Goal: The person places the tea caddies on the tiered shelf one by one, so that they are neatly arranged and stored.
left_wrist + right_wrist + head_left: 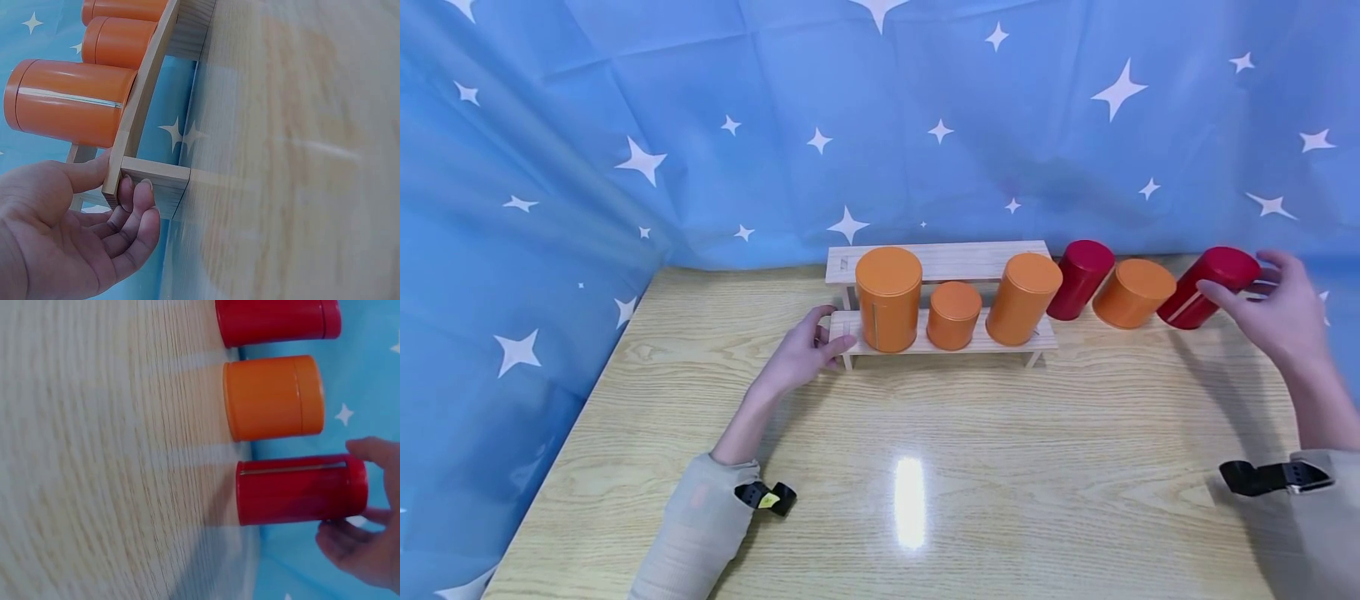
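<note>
My left hand (805, 354) grips the left end of a small two-tier wooden shelf (940, 260), thumb above the lower board and fingers curled beneath it, as the left wrist view shows. On that lower board stand a tall orange canister (889, 308), a short orange canister (953, 317) and a slimmer orange canister (1018, 304). At the far right, my right hand (1281, 312) holds the upper part of a red canister (297, 490) with thumb and fingers on opposite sides. This canister stands upright on the table.
Between the shelf and the held canister stand another red canister (1078, 283) and a wide orange canister (1131, 296). A blue star-patterned cloth (737, 183) hangs behind and along the left of the wooden table (1000, 483). A dark strap circles each sleeve.
</note>
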`<control>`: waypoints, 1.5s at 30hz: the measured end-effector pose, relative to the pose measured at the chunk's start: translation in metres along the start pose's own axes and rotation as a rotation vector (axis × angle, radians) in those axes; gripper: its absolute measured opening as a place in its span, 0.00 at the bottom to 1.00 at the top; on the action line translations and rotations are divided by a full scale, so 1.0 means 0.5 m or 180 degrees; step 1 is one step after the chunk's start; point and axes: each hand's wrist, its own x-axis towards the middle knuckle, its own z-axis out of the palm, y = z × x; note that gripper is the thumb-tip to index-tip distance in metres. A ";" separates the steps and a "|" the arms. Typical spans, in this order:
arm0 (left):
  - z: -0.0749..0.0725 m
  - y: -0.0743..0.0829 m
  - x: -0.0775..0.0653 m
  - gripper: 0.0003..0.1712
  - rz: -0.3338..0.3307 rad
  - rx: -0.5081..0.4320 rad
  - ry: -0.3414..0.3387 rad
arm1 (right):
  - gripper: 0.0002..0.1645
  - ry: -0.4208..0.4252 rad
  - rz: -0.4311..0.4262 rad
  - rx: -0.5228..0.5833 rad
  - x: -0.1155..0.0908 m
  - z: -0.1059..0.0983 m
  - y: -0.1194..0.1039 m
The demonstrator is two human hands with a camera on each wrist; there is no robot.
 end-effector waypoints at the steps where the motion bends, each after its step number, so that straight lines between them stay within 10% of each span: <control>1: 0.000 0.000 -0.001 0.41 0.0005 -0.0007 -0.0003 | 0.53 -0.0016 0.0007 0.0008 0.004 0.001 0.002; 16: 0.000 -0.005 0.001 0.42 0.0031 -0.0038 -0.0009 | 0.55 0.0140 0.0195 0.0018 0.026 0.014 0.018; 26: 0.001 -0.003 0.002 0.41 0.0004 -0.0039 -0.0007 | 0.45 0.0884 0.0383 0.0351 0.003 0.014 -0.004; 45: 0.001 -0.002 0.001 0.41 0.0024 -0.0063 -0.0023 | 0.37 0.1593 -0.0688 0.1204 -0.053 -0.007 -0.158</control>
